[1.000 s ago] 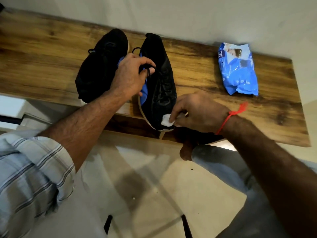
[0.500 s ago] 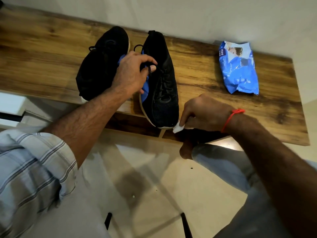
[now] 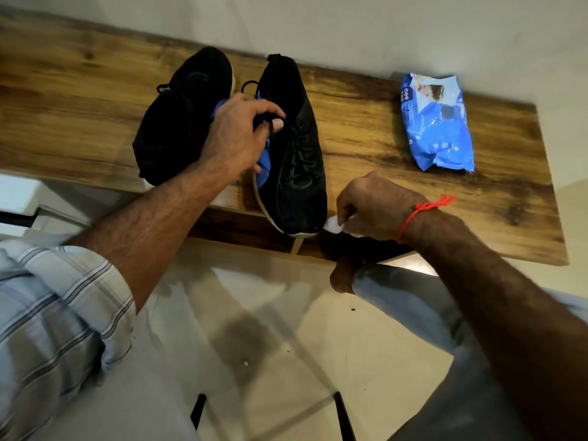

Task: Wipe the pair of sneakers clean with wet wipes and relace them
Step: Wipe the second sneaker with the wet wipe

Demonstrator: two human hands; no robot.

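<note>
Matt mesh sneaker (image 3: 296, 173) — glossy plastic wipes pack (image 3: 436, 122)

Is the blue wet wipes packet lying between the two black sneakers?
No: the wet wipes packet lies apart, right of both sneakers, on the wooden shelf.

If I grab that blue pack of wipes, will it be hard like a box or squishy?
Probably squishy: the wipes pack is a crinkled plastic pouch with a dented, uneven shape, so it should bend in your hand. The shiny film may feel a bit slippery. It lies flat on the wooden table, so it likely won't roll or tip.
</note>
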